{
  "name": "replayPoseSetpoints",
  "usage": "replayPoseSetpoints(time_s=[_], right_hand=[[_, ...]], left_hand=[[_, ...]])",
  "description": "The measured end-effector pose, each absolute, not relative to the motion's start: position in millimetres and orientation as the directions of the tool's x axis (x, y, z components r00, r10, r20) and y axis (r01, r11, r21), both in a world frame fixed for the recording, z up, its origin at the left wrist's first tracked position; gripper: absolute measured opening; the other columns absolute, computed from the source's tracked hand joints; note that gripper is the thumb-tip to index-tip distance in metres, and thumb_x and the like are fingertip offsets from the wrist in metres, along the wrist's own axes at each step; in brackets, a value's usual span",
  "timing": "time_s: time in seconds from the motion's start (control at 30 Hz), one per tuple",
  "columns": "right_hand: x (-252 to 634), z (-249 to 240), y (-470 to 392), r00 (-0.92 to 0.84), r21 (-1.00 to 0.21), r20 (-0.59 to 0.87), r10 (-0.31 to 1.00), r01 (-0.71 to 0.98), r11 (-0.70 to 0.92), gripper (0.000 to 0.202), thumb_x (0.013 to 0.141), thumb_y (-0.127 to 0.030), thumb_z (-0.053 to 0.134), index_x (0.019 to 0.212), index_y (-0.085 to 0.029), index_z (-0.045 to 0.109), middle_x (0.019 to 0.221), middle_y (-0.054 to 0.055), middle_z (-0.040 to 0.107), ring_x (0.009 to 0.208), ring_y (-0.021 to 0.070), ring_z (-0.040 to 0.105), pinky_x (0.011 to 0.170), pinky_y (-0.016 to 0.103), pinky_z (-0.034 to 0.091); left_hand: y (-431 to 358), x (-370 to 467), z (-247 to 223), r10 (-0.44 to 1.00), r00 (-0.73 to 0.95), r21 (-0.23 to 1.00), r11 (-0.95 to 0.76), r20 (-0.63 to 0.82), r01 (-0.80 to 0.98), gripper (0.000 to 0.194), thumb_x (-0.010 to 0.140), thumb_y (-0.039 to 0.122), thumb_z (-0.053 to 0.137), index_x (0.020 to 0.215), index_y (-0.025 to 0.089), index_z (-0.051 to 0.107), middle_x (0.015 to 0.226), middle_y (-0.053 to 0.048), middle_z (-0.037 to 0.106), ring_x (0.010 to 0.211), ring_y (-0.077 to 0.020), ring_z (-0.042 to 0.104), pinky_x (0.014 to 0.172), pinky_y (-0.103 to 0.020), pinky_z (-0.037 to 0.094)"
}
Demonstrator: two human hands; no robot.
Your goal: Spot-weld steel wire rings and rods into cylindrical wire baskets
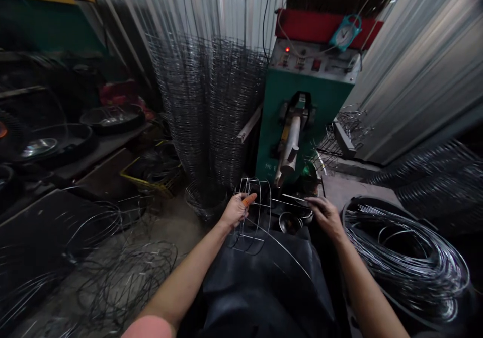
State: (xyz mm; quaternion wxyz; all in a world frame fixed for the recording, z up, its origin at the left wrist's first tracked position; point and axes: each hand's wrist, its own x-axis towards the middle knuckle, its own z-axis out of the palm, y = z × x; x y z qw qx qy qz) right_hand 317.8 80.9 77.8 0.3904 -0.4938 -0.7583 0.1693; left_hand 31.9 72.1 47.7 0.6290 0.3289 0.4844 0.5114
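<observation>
My left hand point(236, 210), with an orange cover on one finger, is closed on a small wire basket frame point(260, 240) in front of my lap. A long loose wire curves from that frame down to the right. My right hand point(325, 215) pinches the end of a thin metal rod point(296, 198), which points left toward the frame. Just beyond both hands stands a green spot welding machine point(269, 121), its pale metal arm point(291, 149) reaching down above the gap between them. A small metal bowl point(290, 222) sits below the rod.
Tall stacks of wire baskets point(226, 106) lean behind at the left. A black tub holding many wire rings point(411, 262) stands close on my right. Loose wire hoops point(128, 272) litter the floor to the left, near a yellow crate point(151, 172). A blue clock point(345, 32) hangs on the machine.
</observation>
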Motion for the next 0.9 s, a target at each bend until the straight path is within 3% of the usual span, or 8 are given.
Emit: replayPoseSetpoints(time_s=[0.13,0.33,0.5,0.9], right_hand=[[308,51,92,-0.162,-0.654,0.438,0.884,0.618,0.437,0.025,0.084,-0.042,0.050,0.087,-0.022,0.066,0.083,0.005,0.062,0.080,0.0196,0.058,0.073,0.032,0.044],[303,43,108,-0.234,-0.521,0.473,0.850,0.704,0.483,0.024,0.087,-0.037,0.046,0.087,-0.023,0.066,0.081,0.004,0.062,0.079,0.0188,0.056,0.072,0.032,0.039],[303,44,117,-0.265,-0.458,0.491,0.830,0.732,0.504,0.023,0.088,-0.035,0.045,0.089,-0.023,0.065,0.079,0.004,0.061,0.077,0.0183,0.055,0.071,0.032,0.038],[305,40,130,-0.242,-0.554,0.404,0.882,0.703,0.447,0.024,0.087,-0.037,0.046,0.088,-0.023,0.065,0.082,0.004,0.061,0.081,0.0191,0.055,0.075,0.032,0.041]], left_hand=[[92,45,43,0.966,0.011,0.900,0.247,-0.260,-0.359,0.048,0.051,0.054,0.073,0.063,0.019,0.042,0.034,0.013,0.031,0.024,-0.0018,0.021,0.027,-0.017,0.011],[105,55,41,0.956,0.020,0.865,0.275,-0.294,-0.420,0.048,0.050,0.050,0.075,0.068,0.018,0.044,0.047,0.009,0.048,0.025,-0.0002,0.024,0.026,-0.016,0.012],[111,55,46,0.948,0.045,0.832,0.299,-0.316,-0.468,0.048,0.049,0.044,0.077,0.068,0.018,0.042,0.054,0.007,0.053,0.026,0.0008,0.026,0.026,-0.015,0.011],[122,55,45,0.938,0.075,0.801,0.329,-0.338,-0.501,0.050,0.047,0.046,0.077,0.067,0.017,0.042,0.050,0.009,0.050,0.025,0.0011,0.025,0.027,-0.016,0.009]])
